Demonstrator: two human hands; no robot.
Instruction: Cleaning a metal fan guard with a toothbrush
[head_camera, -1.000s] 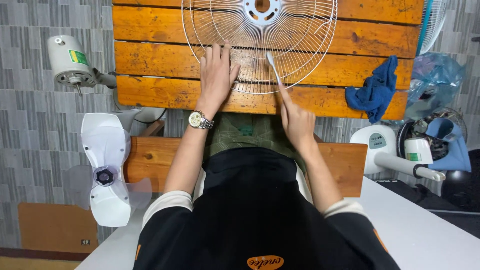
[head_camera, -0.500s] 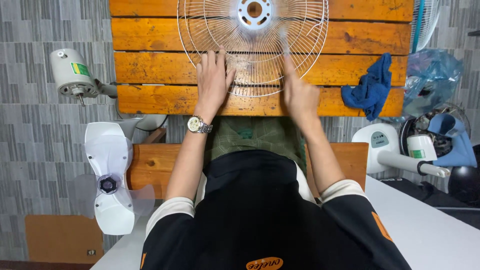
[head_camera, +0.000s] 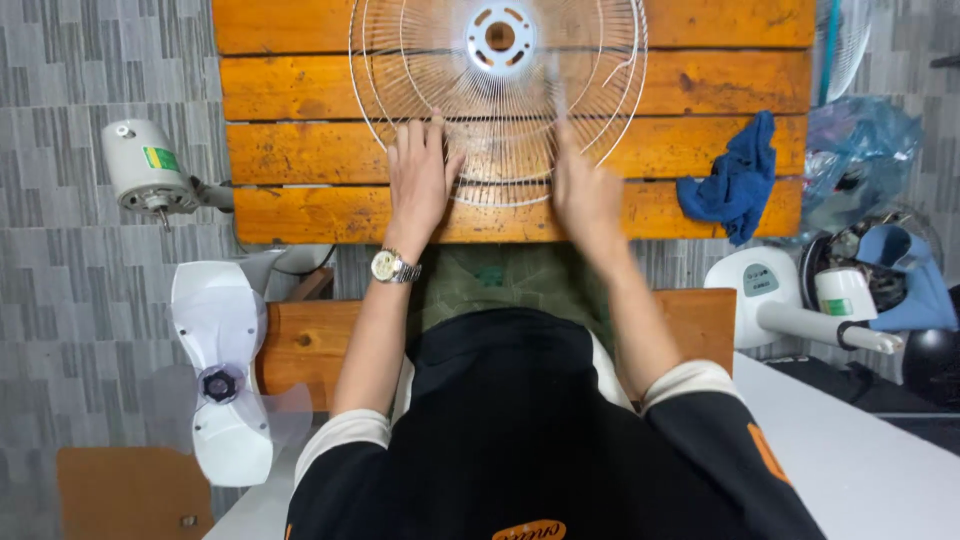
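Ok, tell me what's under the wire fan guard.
Orange wooden table planks show through the wire fan guard. The left hand lies flat on its rim; the blurred right hand covers another part, hiding what's beneath.

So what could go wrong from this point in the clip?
The wire fan grille lies loose on the wooden table, pinned only by the left hand at its near rim, so it could slide. The right hand is blurred, gripping a thin pale tool; its tip might snag between the wires. The blue cloth hangs over the table edge and may drop.
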